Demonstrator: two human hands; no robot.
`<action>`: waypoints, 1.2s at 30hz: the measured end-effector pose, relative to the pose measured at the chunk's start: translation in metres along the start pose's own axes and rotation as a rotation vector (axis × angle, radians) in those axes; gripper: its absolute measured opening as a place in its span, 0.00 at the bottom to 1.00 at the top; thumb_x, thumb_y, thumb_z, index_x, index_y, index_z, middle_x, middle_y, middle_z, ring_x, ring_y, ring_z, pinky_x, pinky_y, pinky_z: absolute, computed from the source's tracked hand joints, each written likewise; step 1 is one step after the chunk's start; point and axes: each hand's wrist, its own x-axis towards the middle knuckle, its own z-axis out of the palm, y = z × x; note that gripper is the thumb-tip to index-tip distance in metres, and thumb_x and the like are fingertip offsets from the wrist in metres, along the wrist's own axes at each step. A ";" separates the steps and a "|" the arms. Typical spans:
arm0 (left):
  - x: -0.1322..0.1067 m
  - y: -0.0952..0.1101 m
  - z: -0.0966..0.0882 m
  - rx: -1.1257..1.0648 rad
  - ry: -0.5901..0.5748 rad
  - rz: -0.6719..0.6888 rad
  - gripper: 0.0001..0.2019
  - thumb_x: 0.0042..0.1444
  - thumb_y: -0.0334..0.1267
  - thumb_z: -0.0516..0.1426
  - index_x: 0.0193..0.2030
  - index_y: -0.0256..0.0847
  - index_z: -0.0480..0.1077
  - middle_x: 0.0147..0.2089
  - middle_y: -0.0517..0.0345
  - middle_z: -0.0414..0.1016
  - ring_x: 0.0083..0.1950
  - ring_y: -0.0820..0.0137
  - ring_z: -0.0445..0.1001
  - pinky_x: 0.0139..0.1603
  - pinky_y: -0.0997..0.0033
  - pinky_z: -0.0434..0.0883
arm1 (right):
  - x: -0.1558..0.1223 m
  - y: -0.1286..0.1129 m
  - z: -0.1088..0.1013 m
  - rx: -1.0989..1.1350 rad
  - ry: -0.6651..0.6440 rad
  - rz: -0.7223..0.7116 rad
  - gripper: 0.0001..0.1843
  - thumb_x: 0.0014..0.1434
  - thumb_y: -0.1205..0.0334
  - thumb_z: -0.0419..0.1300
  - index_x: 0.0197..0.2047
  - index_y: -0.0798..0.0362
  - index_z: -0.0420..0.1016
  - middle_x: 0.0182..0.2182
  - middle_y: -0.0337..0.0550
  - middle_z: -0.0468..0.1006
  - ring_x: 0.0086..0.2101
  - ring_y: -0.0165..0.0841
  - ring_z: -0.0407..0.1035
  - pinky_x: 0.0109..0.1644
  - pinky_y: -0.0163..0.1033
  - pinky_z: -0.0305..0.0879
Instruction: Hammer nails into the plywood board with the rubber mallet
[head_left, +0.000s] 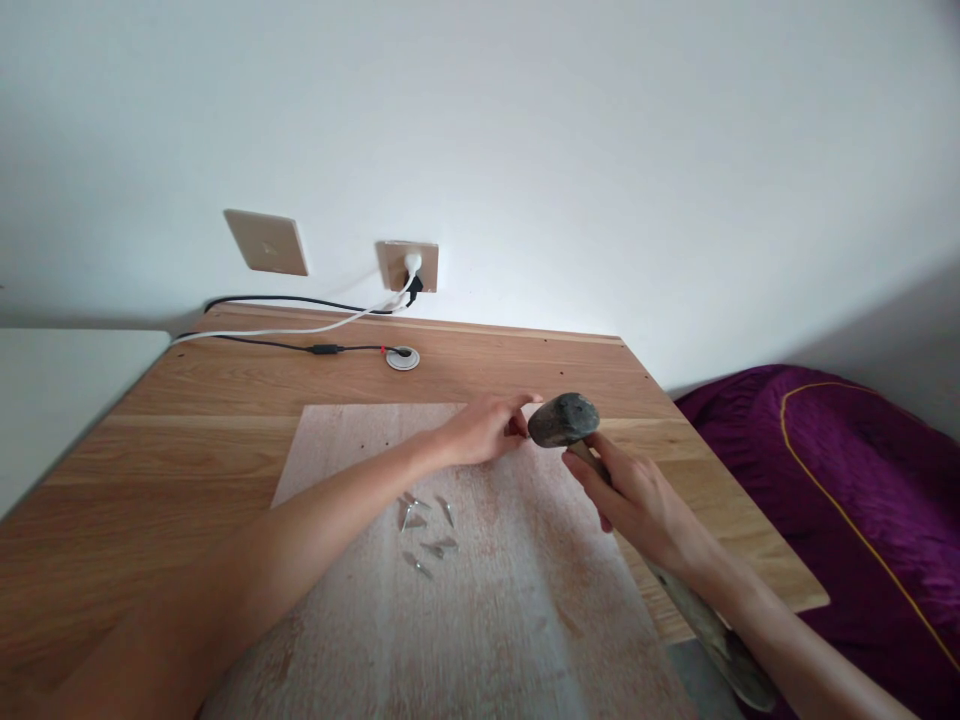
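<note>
My right hand (630, 488) is wrapped around the wooden handle of a hammer (564, 419). Its dark, blunt head is raised just right of my left hand, and the handle runs back under my right forearm. My left hand (491, 428) rests at the far part of a pale, whitish wooden board (517, 600), thumb and fingers pinched together. Whatever lies between those fingers is hidden. On the board, nearer to me, several small shiny nails (448, 511) lie scattered. Two small dark spots show near the board's far left corner.
A wooden desk (135, 480) carries the board. Black and white cables (300, 330) run along its back to a wall socket (431, 265). A round cable grommet (403, 358) sits in the desktop. Purple fabric (847, 480) bulges at the right; a white surface (67, 400) stands left.
</note>
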 end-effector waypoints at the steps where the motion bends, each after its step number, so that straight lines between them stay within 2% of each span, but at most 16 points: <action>1: 0.000 0.000 0.000 0.001 0.001 0.013 0.30 0.57 0.23 0.61 0.67 0.40 0.69 0.44 0.54 0.85 0.41 0.68 0.82 0.43 0.71 0.73 | 0.000 0.000 0.000 -0.008 0.001 0.005 0.18 0.71 0.46 0.48 0.46 0.49 0.72 0.16 0.31 0.72 0.17 0.37 0.74 0.26 0.37 0.65; 6: 0.000 -0.006 0.004 0.011 0.044 0.009 0.33 0.58 0.24 0.62 0.71 0.39 0.65 0.43 0.53 0.85 0.41 0.68 0.82 0.45 0.69 0.74 | 0.002 0.001 -0.003 -0.038 -0.012 0.004 0.17 0.70 0.46 0.49 0.43 0.48 0.71 0.16 0.31 0.71 0.17 0.37 0.74 0.26 0.37 0.64; 9: 0.001 -0.011 0.008 0.021 0.026 0.014 0.37 0.59 0.25 0.63 0.75 0.38 0.59 0.42 0.54 0.86 0.40 0.67 0.82 0.46 0.69 0.74 | 0.002 0.002 -0.006 -0.012 0.032 0.008 0.16 0.71 0.45 0.49 0.41 0.47 0.68 0.15 0.30 0.69 0.17 0.37 0.73 0.26 0.36 0.63; 12: 0.001 -0.013 0.008 0.045 0.013 0.030 0.38 0.59 0.25 0.62 0.76 0.38 0.57 0.43 0.53 0.86 0.42 0.66 0.83 0.46 0.68 0.75 | 0.001 0.001 -0.006 -0.001 0.006 0.007 0.17 0.71 0.46 0.48 0.42 0.47 0.69 0.17 0.31 0.71 0.17 0.36 0.72 0.26 0.37 0.63; 15: 0.000 -0.012 0.007 0.053 0.016 0.031 0.38 0.60 0.25 0.61 0.76 0.39 0.56 0.44 0.53 0.86 0.43 0.66 0.84 0.47 0.68 0.75 | 0.000 -0.001 -0.003 -0.021 -0.013 -0.019 0.16 0.69 0.47 0.49 0.43 0.49 0.71 0.18 0.33 0.73 0.17 0.37 0.72 0.27 0.38 0.64; 20: -0.001 -0.011 0.005 0.041 0.014 0.061 0.37 0.61 0.26 0.61 0.76 0.40 0.57 0.44 0.54 0.86 0.44 0.67 0.84 0.47 0.70 0.74 | -0.003 -0.001 0.001 0.001 0.034 -0.017 0.19 0.71 0.46 0.48 0.46 0.50 0.73 0.16 0.31 0.71 0.16 0.37 0.72 0.26 0.38 0.63; 23: -0.001 -0.012 0.006 0.029 0.013 0.053 0.37 0.60 0.24 0.60 0.76 0.40 0.57 0.45 0.54 0.86 0.44 0.67 0.84 0.47 0.70 0.74 | -0.004 0.000 0.002 -0.011 0.008 -0.007 0.20 0.70 0.46 0.48 0.48 0.51 0.73 0.16 0.31 0.71 0.16 0.38 0.72 0.27 0.39 0.64; 27: 0.000 -0.013 0.008 0.036 0.013 0.057 0.37 0.60 0.23 0.60 0.75 0.38 0.57 0.45 0.52 0.86 0.44 0.66 0.83 0.48 0.68 0.75 | -0.004 -0.002 0.001 -0.004 0.022 0.021 0.20 0.71 0.44 0.48 0.46 0.49 0.72 0.14 0.30 0.69 0.16 0.39 0.72 0.26 0.38 0.63; 33: -0.001 -0.013 0.007 0.020 0.007 0.058 0.36 0.59 0.23 0.59 0.74 0.39 0.59 0.44 0.53 0.86 0.44 0.66 0.83 0.47 0.68 0.74 | -0.006 -0.004 0.003 -0.060 0.008 0.013 0.19 0.69 0.45 0.47 0.45 0.48 0.71 0.19 0.35 0.73 0.18 0.40 0.74 0.27 0.39 0.62; 36: -0.002 -0.011 0.006 0.015 0.011 0.056 0.36 0.59 0.22 0.58 0.74 0.40 0.60 0.45 0.53 0.85 0.45 0.66 0.82 0.48 0.68 0.74 | -0.010 -0.005 0.003 -0.079 0.040 0.024 0.20 0.69 0.44 0.47 0.45 0.48 0.71 0.18 0.36 0.73 0.19 0.41 0.74 0.28 0.39 0.62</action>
